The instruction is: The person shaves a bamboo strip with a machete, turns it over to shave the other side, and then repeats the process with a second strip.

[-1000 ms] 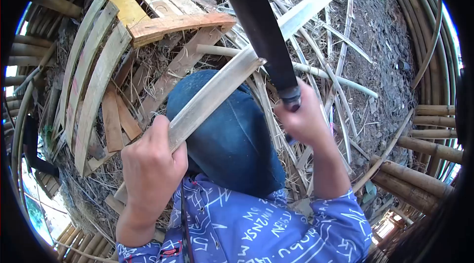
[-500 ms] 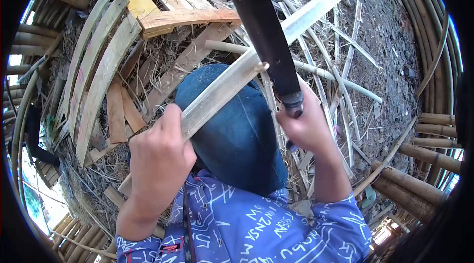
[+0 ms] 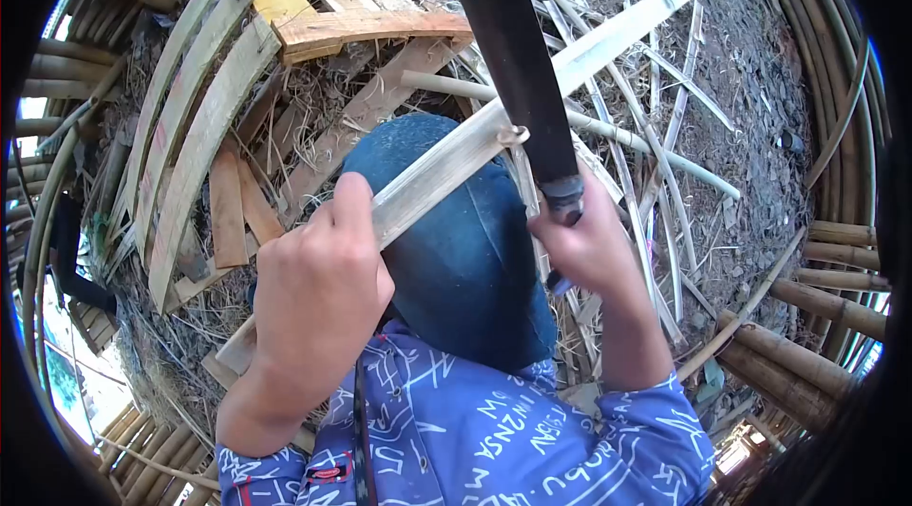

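left hand [image 3: 318, 292] – closed around the lower end of the bamboo strip [image 3: 532, 93], which lies across the blue knee [image 3: 456, 230] | right hand [image 3: 589, 245] – closed on the handle of the dark blade [image 3: 508, 50], edge on the strip | around: wooden planks [image 3: 370, 28], split bamboo on the ground | sleeve [image 3: 494, 439] writing unreadable

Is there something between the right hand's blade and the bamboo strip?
Nothing visible. The blade, held by the right hand, already meets the bamboo strip, which the left hand grips.
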`<state>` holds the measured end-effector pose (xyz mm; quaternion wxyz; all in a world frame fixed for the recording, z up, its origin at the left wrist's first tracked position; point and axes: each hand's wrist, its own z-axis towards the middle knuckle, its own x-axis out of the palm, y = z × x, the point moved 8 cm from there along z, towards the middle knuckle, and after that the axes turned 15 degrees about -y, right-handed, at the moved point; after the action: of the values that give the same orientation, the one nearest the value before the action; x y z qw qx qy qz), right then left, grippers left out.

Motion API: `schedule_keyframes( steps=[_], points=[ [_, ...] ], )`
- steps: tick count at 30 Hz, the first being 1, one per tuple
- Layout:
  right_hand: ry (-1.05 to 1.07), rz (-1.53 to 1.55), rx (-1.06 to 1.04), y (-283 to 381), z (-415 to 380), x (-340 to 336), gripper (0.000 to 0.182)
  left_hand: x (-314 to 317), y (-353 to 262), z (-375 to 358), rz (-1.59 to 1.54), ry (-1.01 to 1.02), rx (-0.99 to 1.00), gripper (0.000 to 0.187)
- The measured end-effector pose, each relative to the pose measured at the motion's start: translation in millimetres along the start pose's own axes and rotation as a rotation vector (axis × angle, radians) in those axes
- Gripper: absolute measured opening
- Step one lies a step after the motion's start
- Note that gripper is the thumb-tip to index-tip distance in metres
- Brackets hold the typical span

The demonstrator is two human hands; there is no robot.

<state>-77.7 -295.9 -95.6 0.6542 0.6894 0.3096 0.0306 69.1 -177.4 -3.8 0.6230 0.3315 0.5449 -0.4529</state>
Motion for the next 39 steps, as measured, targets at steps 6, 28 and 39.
schedule_keyframes(
  steps=[6, 28, 39],
  points=[
    [0.050, 0.119, 0.174, -18, -7, -1, 0.022, 1, -6, 1, 0.007, -0.003, 0.021, 0.020],
    [0.098, 0.181, 0.192, -12, -12, 2, 0.032, 3, -9, -3, 0.056, 0.022, -0.061, 0.029],
    [0.177, -0.013, 0.197, -10, -9, -2, 0.040, 9, -1, -3, -0.051, 0.022, -0.234, 0.036]
  ],
)
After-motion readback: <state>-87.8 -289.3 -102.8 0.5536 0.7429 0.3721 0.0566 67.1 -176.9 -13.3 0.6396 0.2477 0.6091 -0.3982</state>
